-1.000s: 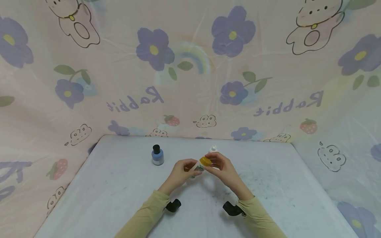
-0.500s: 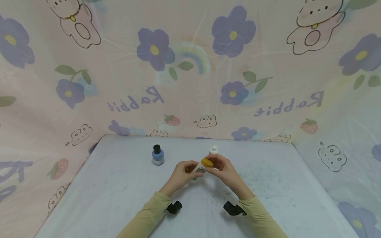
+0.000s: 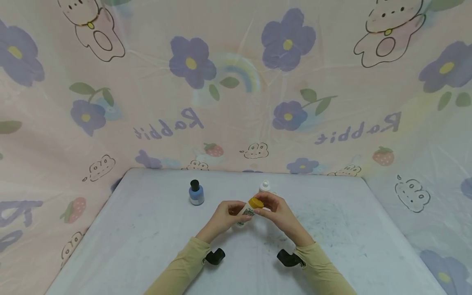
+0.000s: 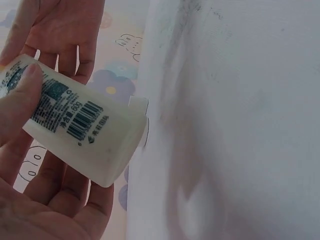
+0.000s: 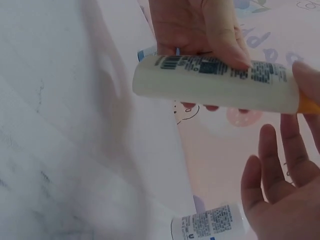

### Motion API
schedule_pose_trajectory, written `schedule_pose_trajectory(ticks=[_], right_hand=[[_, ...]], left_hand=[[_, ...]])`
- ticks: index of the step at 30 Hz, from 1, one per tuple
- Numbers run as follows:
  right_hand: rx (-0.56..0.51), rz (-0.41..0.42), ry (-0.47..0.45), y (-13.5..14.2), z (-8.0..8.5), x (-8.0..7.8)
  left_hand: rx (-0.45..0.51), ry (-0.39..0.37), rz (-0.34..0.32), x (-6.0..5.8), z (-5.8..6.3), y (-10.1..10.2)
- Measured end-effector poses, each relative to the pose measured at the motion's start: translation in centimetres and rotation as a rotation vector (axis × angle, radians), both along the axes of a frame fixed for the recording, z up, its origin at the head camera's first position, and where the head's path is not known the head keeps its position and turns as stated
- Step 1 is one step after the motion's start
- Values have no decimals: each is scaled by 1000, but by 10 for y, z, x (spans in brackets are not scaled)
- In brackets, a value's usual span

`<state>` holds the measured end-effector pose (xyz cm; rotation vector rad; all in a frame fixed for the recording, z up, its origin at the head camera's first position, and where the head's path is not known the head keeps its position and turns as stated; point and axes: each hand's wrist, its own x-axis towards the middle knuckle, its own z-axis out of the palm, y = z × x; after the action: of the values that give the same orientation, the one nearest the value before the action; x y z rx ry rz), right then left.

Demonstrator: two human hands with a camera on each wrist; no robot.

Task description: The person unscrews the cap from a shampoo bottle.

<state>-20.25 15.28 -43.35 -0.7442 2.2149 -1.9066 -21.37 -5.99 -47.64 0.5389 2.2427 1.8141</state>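
A white bottle [image 3: 246,212] with dark print and a yellow cap [image 3: 256,203] is held tilted above the table, between the two hands. My left hand [image 3: 225,216] grips the bottle's body, its thumb across the printed side. At the other end, my right hand [image 3: 277,210] pinches the yellow cap with thumb and fingers. In the left wrist view, a barcode shows on the lower part of the bottle [image 4: 95,125]. The cap [image 5: 308,104] is only partly seen in the right wrist view, where the other fingers of the right hand spread loosely below it.
A blue bottle [image 3: 196,195] with a black cap stands at the back left of the white table [image 3: 147,237]. Behind the right hand is a small white bottle [image 3: 264,186], partly hidden. A patterned curtain [image 3: 236,102] hangs behind the table.
Both hands and the held bottle have shifted very slightly down and to the right. The left hand still grips the body and the right hand the cap, which remains on the bottle.
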Motion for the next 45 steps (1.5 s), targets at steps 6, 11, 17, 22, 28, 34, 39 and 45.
schedule_pose_trajectory(ticks=[6,11,17,22,28,34,39,45], right_hand=[[-11,34,49,7,-19,-10],[-29,58,97,11,-29,-14],[-71,123,84,17,-34,-17],[-93,215,30,21,-36,-18],[-105,238,11,21,-36,-20],[-77,135,13,15,-37,-19],[-16,-54,-9,7,-39,-15],[-100,-255,-65,-6,-34,-5]], left_hand=[[-5,-17,-38,-1,0,-2],[-8,-29,-86,-3,-3,-2],[4,-32,-157,-5,-3,-3],[6,-65,-256,-6,-3,-7],[-25,-55,-229,-8,-2,-7],[-27,0,-77,-6,-2,-3],[-4,62,40,1,4,1],[-3,95,122,10,18,5]])
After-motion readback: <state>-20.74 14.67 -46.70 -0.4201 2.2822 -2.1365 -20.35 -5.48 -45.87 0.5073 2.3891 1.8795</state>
